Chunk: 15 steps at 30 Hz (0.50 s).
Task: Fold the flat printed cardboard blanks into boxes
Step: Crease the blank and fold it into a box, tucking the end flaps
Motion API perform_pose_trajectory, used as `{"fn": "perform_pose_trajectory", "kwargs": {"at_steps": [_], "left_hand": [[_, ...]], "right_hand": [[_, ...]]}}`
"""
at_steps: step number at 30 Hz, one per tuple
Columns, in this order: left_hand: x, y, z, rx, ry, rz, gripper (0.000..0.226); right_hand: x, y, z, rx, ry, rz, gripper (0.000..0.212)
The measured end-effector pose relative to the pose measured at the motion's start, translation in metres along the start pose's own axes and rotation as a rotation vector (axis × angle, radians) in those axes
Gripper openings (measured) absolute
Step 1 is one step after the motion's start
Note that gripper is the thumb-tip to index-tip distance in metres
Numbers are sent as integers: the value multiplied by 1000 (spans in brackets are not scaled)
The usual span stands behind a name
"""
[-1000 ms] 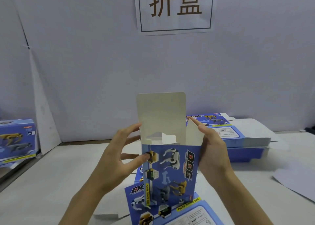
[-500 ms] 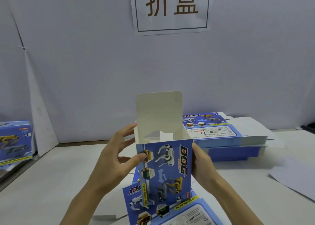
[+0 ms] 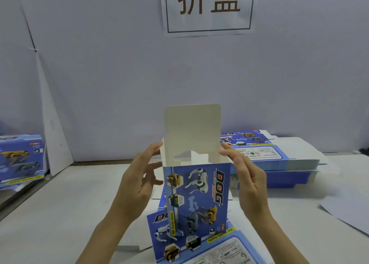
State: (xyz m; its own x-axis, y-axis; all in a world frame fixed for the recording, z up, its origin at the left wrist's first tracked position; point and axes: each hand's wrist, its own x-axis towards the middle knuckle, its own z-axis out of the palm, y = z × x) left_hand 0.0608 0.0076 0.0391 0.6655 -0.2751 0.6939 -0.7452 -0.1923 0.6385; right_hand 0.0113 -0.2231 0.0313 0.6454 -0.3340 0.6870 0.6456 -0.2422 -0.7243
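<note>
The left hand [image 3: 139, 177] is held wide, fingers spread and nearly straight, the forefinger tip touching the upper left edge of the box [image 3: 196, 199]; nothing is gripped. The right hand [image 3: 248, 181] is likewise wide, forefinger and thumb laid straight against the upper right corner, with nothing clasped. The box is stood upright between the 2 hands on a flat blank [image 3: 199, 245] near the front of the table [image 3: 60, 203], its top open and its lid flap [image 3: 192, 127] raised straight up at the back.

The step in hand is judged to be the closing of the top. It would be done well if the 2 side flaps were pushed inward first, 1 by each forefinger, and held level while the lid flap is brought down over them. The lid's tongue should be creased before it is tucked behind the front panel, so that the printed face is not buckled. Light pressure is advised, since thin card is easily dented.

A stack of blanks [image 3: 279, 159] is seen behind the right hand, folded boxes [image 3: 20, 159] at the far left, and a loose pale sheet [image 3: 349, 211] at the right edge. The table is backed by a plain pale wall [image 3: 99, 83], on which a paper sign [image 3: 207, 7] with 2 large characters is fixed.
</note>
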Motion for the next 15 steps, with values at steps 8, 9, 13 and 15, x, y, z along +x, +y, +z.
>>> {"fn": "perform_pose_trajectory", "kwargs": {"at_steps": [8,9,13,15], "left_hand": [[-1,1,7,2,197,57,38],[-2,-1,8,-9,218,44,34],[-12,-8,25,-45,338,38,14],[-20,-13,38,-72,405,6,26]], "right_hand": [[-4,4,2,3,52,-74,36],[-4,4,3,4,55,-74,36],[-8,5,10,21,94,-43,39],[-10,4,12,12,121,-35,38]]}}
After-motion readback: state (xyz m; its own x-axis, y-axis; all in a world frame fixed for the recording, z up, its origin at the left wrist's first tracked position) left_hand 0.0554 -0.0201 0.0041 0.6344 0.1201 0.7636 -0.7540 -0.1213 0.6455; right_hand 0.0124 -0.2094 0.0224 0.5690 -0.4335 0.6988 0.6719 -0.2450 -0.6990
